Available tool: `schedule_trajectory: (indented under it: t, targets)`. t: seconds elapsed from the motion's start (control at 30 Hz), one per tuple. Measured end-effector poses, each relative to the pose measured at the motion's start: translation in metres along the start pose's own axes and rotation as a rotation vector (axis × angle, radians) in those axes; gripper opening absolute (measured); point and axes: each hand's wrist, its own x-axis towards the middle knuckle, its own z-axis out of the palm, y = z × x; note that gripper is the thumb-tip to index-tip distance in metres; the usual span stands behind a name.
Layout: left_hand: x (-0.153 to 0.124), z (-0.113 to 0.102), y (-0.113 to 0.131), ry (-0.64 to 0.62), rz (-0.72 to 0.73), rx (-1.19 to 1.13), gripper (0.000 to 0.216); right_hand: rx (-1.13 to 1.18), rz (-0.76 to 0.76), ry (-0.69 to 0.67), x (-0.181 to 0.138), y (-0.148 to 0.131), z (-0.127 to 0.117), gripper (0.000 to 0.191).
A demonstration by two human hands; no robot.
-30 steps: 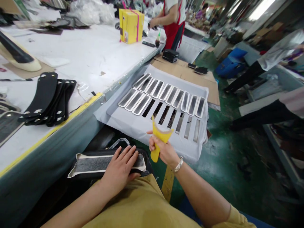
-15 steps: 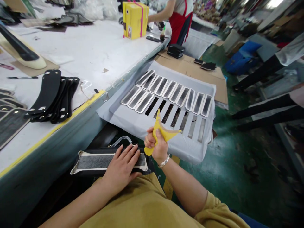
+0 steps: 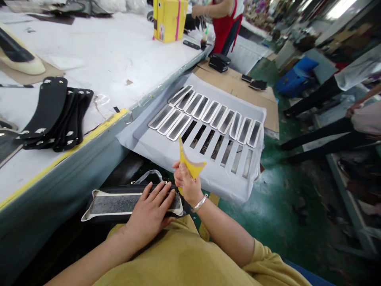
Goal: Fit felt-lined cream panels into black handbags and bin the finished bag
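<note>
We find the two hands apart. The left hand (image 3: pixel 152 208) lies flat, fingers slightly spread, over the right-hand end of a grey panel (image 3: pixel 116 204) with a pale, ragged border. The panel rests on a black bag (image 3: pixel 126 218) at the lap, most of its length reaching leftward beyond the fingers. The right hand (image 3: pixel 187 182) is closed around the handle of a yellow scraper (image 3: pixel 193 167), just beyond the panel's right end; the wide, curved edge faces away from the wearer. We cannot tell whether the handle touches the panel. A bracelet (image 3: pixel 199 203) circles the right wrist.

Beyond the scraper we note a pale sheet (image 3: pixel 214 180) with open slots and rows of bordered strips (image 3: pixel 179 127). To the left, black straps (image 3: pixel 49 104) lie stacked on the white table (image 3: pixel 110 59). Farther off, we record a yellow box (image 3: pixel 169 22) and a co-worker in a red apron (image 3: pixel 222 29).
</note>
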Motion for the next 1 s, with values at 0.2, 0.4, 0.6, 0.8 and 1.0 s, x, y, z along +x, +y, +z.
schedule_trajectory:
  t: [0.2, 0.4, 0.6, 0.8, 1.0]
  targets:
    - [-0.005, 0.005, 0.0, -0.006, -0.035, -0.024, 0.061, 0.399, 0.053, 0.079, 0.005, -0.001, -0.023, 0.027]
    - [-0.002, 0.0, 0.001, -0.025, -0.031, -0.017, 0.058, 0.386, 0.01, 0.113, 0.003, 0.001, -0.023, 0.027]
    - [-0.002, 0.001, 0.0, -0.032, -0.011, -0.017, 0.058, -0.078, -0.129, -0.079, -0.013, 0.002, -0.008, 0.029]
    - [0.001, 0.001, 0.002, -0.05, -0.023, -0.011, 0.059, -0.472, -0.223, -0.231, -0.014, -0.007, -0.004, 0.027]
    - [-0.003, -0.001, 0.005, -0.05, 0.008, 0.045, 0.056, -0.058, -0.002, 0.052, 0.0, 0.003, -0.003, 0.034]
